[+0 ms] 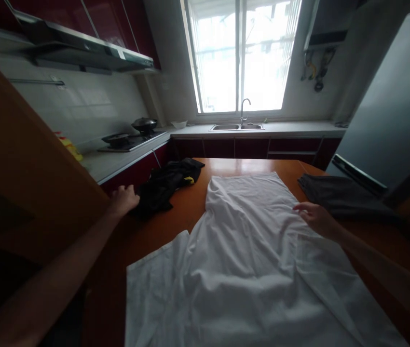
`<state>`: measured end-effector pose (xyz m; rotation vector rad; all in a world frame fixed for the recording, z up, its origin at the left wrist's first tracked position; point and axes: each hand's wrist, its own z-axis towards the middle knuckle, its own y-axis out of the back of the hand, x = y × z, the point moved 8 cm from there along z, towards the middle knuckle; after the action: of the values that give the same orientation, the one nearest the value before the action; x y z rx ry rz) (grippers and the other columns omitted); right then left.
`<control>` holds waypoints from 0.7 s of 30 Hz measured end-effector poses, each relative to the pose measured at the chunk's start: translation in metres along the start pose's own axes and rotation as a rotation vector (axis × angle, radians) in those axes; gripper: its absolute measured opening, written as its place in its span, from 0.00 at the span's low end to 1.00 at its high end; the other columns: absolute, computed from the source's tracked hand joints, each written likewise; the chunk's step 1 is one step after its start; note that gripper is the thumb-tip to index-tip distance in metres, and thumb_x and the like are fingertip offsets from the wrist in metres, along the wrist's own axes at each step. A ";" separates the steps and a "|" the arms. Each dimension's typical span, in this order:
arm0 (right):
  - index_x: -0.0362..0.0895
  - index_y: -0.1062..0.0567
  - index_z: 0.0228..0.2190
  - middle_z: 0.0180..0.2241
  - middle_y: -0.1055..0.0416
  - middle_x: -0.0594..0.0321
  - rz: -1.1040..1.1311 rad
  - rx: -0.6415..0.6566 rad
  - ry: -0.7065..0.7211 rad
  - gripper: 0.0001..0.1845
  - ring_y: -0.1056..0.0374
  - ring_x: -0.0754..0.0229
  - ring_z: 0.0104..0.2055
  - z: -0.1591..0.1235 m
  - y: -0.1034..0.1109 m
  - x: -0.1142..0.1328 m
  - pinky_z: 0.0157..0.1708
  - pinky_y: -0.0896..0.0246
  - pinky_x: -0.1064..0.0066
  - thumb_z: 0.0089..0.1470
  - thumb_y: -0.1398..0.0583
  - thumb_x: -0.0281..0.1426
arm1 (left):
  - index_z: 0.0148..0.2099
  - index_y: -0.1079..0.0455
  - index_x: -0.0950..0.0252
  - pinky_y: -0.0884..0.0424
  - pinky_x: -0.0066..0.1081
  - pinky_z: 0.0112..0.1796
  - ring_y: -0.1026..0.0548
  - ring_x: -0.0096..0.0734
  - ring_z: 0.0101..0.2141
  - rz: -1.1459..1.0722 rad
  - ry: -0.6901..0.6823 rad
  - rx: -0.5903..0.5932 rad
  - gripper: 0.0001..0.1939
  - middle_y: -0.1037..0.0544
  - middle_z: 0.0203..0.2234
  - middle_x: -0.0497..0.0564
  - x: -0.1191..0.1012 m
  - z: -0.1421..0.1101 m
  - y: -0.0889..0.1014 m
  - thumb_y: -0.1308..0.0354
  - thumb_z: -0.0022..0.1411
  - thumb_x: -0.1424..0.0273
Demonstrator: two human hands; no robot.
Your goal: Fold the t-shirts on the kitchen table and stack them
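A white garment [248,260] lies spread flat and wrinkled along the orange-brown wooden table [186,207]. My right hand [315,218] rests at the garment's right edge, fingers stretched out flat, holding nothing. My left hand [124,199] reaches to the table's left edge and touches a crumpled black garment [165,185] with a small yellow patch; its fingers curl at the cloth's rim, and I cannot tell whether they grip it.
A folded dark grey cloth [335,195] lies at the table's right side. A grey refrigerator [389,111] stands at the right. Behind are a counter with a sink [236,127], a stove with pans [132,135], and a bright window [243,53].
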<state>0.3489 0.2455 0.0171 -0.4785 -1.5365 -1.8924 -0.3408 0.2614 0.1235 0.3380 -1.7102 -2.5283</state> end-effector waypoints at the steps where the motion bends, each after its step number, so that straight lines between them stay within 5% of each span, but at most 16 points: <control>1: 0.46 0.19 0.38 0.44 0.21 0.55 -0.037 -0.019 -0.012 0.17 0.25 0.49 0.46 0.012 -0.003 -0.002 0.49 0.31 0.59 0.53 0.46 0.36 | 0.55 0.30 0.70 0.34 0.48 0.54 0.30 0.53 0.52 0.026 0.002 -0.071 0.19 0.24 0.45 0.62 -0.012 -0.011 0.000 0.40 0.64 0.68; 3: 0.45 0.19 0.39 0.44 0.21 0.54 -0.109 -0.042 -0.018 0.18 0.26 0.49 0.47 0.037 -0.013 -0.002 0.52 0.33 0.59 0.53 0.46 0.33 | 0.58 0.31 0.71 0.35 0.46 0.55 0.31 0.52 0.54 -0.033 -0.084 -0.047 0.19 0.26 0.52 0.64 -0.055 -0.032 -0.018 0.45 0.65 0.73; 5: 0.43 0.19 0.42 0.47 0.22 0.52 -0.179 -0.048 0.004 0.19 0.27 0.50 0.51 0.059 -0.028 0.005 0.56 0.36 0.60 0.55 0.48 0.30 | 0.51 0.26 0.67 0.30 0.35 0.49 0.25 0.41 0.46 -0.109 -0.173 0.079 0.13 0.21 0.46 0.57 -0.107 -0.050 -0.048 0.46 0.66 0.72; 8: 0.39 0.22 0.50 0.55 0.27 0.49 -0.285 -0.034 0.071 0.23 0.33 0.51 0.59 0.079 -0.055 0.018 0.62 0.41 0.62 0.59 0.50 0.28 | 0.41 0.23 0.65 0.28 0.30 0.40 0.22 0.36 0.37 -0.312 -0.256 0.409 0.08 0.18 0.37 0.53 -0.177 -0.076 -0.101 0.43 0.64 0.69; 11: 0.37 0.30 0.60 0.66 0.40 0.48 -0.404 0.038 0.112 0.26 0.44 0.50 0.68 0.086 -0.080 0.018 0.67 0.50 0.59 0.65 0.50 0.33 | 0.40 0.25 0.64 0.29 0.30 0.37 0.22 0.36 0.35 -0.459 -0.299 0.466 0.08 0.19 0.34 0.52 -0.215 -0.088 -0.122 0.41 0.61 0.68; 15: 0.37 0.36 0.65 0.68 0.45 0.47 -0.538 0.135 0.061 0.31 0.51 0.47 0.71 0.083 -0.093 -0.006 0.69 0.57 0.54 0.68 0.53 0.40 | 0.44 0.28 0.64 0.30 0.30 0.35 0.22 0.35 0.33 -0.447 -0.336 0.411 0.08 0.20 0.32 0.52 -0.213 -0.091 -0.120 0.46 0.64 0.69; 21: 0.41 0.37 0.66 0.69 0.47 0.49 -0.544 0.062 -0.033 0.32 0.51 0.47 0.71 0.075 -0.080 -0.033 0.68 0.56 0.52 0.68 0.54 0.43 | 0.47 0.29 0.61 0.31 0.30 0.37 0.22 0.38 0.36 -0.092 -0.265 0.384 0.13 0.20 0.37 0.54 -0.143 -0.093 -0.106 0.47 0.61 0.77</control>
<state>0.3099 0.3348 -0.0436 -0.0594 -1.8775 -2.2290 -0.1747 0.2433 0.0125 0.1038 -2.3367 -2.3792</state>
